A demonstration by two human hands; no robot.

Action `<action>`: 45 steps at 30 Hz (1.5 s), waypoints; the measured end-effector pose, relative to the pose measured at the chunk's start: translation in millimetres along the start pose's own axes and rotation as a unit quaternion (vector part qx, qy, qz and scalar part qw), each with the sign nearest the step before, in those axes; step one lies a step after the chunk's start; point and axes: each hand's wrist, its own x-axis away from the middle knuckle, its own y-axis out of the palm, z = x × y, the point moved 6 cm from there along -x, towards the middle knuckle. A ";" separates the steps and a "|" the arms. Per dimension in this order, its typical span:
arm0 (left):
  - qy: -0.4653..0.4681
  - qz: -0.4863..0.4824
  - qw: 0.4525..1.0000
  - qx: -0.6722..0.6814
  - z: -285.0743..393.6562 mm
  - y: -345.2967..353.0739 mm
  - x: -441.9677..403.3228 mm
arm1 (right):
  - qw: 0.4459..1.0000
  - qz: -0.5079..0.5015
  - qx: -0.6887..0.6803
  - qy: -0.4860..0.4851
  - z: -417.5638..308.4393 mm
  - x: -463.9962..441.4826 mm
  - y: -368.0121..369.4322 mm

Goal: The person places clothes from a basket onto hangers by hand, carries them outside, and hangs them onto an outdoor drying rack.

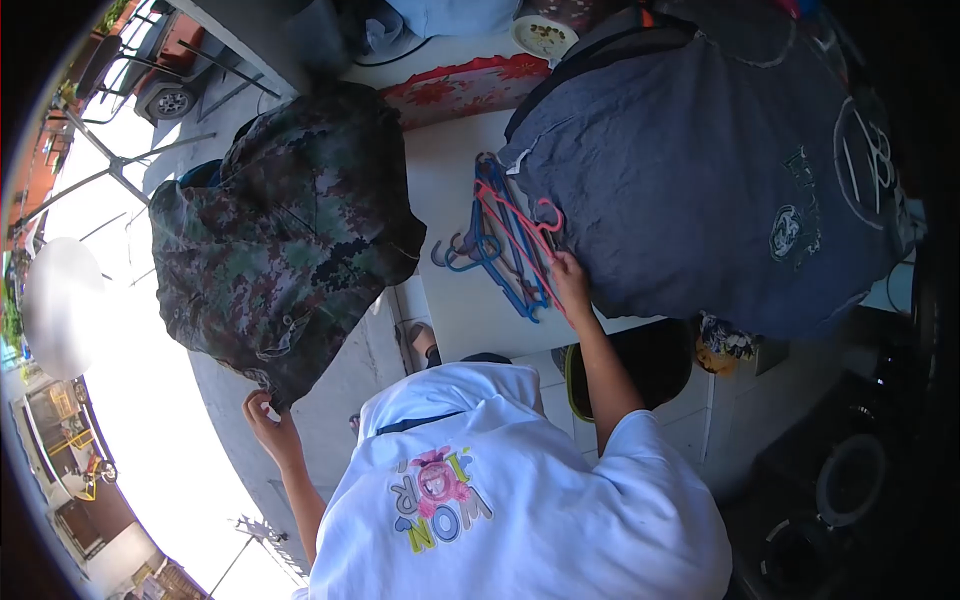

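Observation:
At the lower left, my left hand (268,420) pinches the bottom corner of a dark camouflage garment (310,225), which spreads above it toward the table's edge. My right hand (571,283) has its fingers closed round the lower end of a pink hanger (515,232). Under and beside that hanger, several blue hangers (487,250) lie in a loose pile on the white table (450,325). A large dark grey shirt (690,180) with a printed design is spread just right of my right hand, its far parts bunched.
Behind the hangers are a red floral cloth (470,88) and a small bowl (545,38). A dark basin with a green rim (572,385) sits below the table. Beside it lies a patterned cloth (722,345). Outside at left stands a parked vehicle (165,100).

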 end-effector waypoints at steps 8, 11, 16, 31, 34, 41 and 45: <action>-0.097 0.068 0.992 0.036 -11.0 -5.3 4.7 | 0.988 0.025 0.065 -0.141 -58.6 81.3 19.8; -0.129 0.108 0.980 0.107 -18.4 -4.6 8.3 | 0.956 0.065 -0.001 -0.286 -67.0 94.8 25.1; -0.130 0.112 0.977 0.129 -19.8 -3.9 9.4 | 0.808 -0.089 0.199 -0.547 -167.8 126.6 65.0; -0.132 0.138 0.957 0.219 -30.6 -1.7 17.7 | 0.624 -0.374 0.293 -0.620 -206.7 164.6 161.3; -0.109 0.124 0.961 0.223 -31.8 -0.4 16.3 | 0.630 -0.390 0.287 -0.608 -206.8 163.7 164.4; -0.048 0.112 0.976 0.181 -24.4 -2.8 10.1 | 0.590 -0.393 0.300 -0.638 -233.5 169.3 172.1; -0.056 0.113 0.968 0.217 -21.6 -9.5 6.3 | 0.573 -0.403 0.270 -0.660 -232.0 171.2 173.6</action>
